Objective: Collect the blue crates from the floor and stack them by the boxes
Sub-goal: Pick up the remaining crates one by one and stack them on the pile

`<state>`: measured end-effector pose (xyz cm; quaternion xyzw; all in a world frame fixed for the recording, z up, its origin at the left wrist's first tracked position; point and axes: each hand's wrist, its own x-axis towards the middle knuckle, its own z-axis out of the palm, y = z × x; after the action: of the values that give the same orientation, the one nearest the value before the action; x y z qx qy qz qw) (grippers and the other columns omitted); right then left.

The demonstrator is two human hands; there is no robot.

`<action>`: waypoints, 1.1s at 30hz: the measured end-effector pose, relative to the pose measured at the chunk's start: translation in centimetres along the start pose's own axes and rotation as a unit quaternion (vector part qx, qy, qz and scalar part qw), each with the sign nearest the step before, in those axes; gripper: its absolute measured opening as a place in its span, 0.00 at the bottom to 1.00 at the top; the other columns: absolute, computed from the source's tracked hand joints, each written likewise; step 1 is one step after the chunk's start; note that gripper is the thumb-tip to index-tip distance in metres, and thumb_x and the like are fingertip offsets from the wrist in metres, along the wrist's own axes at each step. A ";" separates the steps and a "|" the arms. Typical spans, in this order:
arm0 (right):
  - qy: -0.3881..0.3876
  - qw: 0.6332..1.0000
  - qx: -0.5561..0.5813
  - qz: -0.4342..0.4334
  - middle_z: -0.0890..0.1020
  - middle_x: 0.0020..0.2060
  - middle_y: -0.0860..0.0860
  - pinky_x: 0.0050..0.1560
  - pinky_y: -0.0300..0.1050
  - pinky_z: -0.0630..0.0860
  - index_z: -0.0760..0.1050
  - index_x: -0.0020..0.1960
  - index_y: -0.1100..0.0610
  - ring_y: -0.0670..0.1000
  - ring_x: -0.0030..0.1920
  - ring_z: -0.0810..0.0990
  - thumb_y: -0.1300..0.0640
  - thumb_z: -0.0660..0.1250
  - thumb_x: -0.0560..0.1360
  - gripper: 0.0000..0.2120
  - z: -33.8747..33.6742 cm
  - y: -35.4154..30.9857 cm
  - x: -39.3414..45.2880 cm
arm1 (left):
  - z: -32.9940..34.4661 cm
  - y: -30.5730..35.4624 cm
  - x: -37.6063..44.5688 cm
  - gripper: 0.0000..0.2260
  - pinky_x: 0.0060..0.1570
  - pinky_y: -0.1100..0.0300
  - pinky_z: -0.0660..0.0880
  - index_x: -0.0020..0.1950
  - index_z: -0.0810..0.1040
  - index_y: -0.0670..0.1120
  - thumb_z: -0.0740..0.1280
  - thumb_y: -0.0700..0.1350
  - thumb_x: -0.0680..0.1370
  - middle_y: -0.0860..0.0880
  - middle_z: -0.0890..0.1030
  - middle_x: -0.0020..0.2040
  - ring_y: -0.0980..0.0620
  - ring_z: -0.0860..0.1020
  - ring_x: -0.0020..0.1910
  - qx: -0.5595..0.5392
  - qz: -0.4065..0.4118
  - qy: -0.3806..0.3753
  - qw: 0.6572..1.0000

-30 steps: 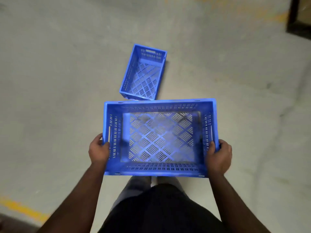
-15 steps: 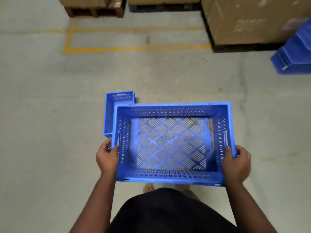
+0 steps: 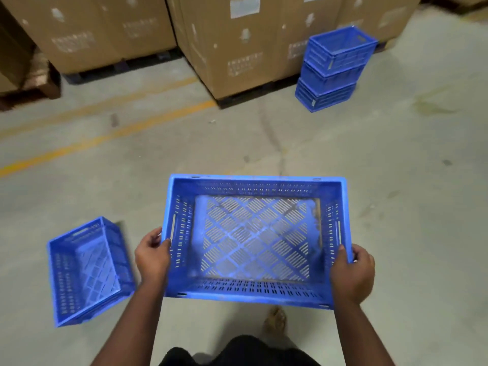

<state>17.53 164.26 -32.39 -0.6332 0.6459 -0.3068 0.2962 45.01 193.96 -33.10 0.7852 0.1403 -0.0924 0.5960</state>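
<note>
1. The left hand (image 3: pixel 152 256) and the right hand (image 3: pixel 352 273) each clamp one short side wall of the carried crate (image 3: pixel 253 241), thumbs over the rim, fingers outside. The crate is empty, level, and held in front of the body above the floor (image 3: pixel 396 194).
2. A second crate (image 3: pixel 89 270) lies on the floor just to the left of the carried one, slightly tilted in the view. It is not yet collected.
3. Further ahead on the right, a stack of crates (image 3: pixel 334 70) stands touching the cardboard boxes (image 3: pixel 232 48) on their pallets.
4. Risk, as I judge it: the crate hides the ground before the feet, so a stumble is possible. Also the stack looks a little twisted, so a careless placing may push it over.
5. Compared with half a second ago, the view has turned to the right: the stack is now fully visible, the boxes are closer, and the floor crate sits lower left instead of behind the carried one.
</note>
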 end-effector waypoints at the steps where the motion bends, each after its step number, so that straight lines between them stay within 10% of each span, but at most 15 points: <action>1: 0.001 1.000 0.001 0.005 0.81 0.53 0.55 0.52 0.54 0.75 0.79 0.55 0.55 0.62 0.55 0.79 0.54 0.69 0.77 0.08 -0.2 -0.2 2.4 | 2.7 0.6 0.1 0.17 0.50 0.49 0.80 0.62 0.82 0.43 0.67 0.31 0.76 0.39 0.85 0.52 0.47 0.82 0.44 0.006 0.005 -0.007 1.000; 33: 0.137 0.982 0.047 0.125 0.82 0.53 0.54 0.53 0.51 0.75 0.82 0.56 0.54 0.60 0.53 0.81 0.54 0.73 0.75 0.10 17.0 -15.1 76.2 | 83.9 32.1 19.3 0.15 0.63 0.47 0.78 0.62 0.82 0.41 0.68 0.32 0.76 0.44 0.85 0.54 0.45 0.84 0.54 0.100 0.118 -0.148 0.977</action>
<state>38.55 87.54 -31.11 -0.4849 0.7392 -0.3812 0.2707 75.72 107.34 -32.82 0.8295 -0.0530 -0.1503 0.5352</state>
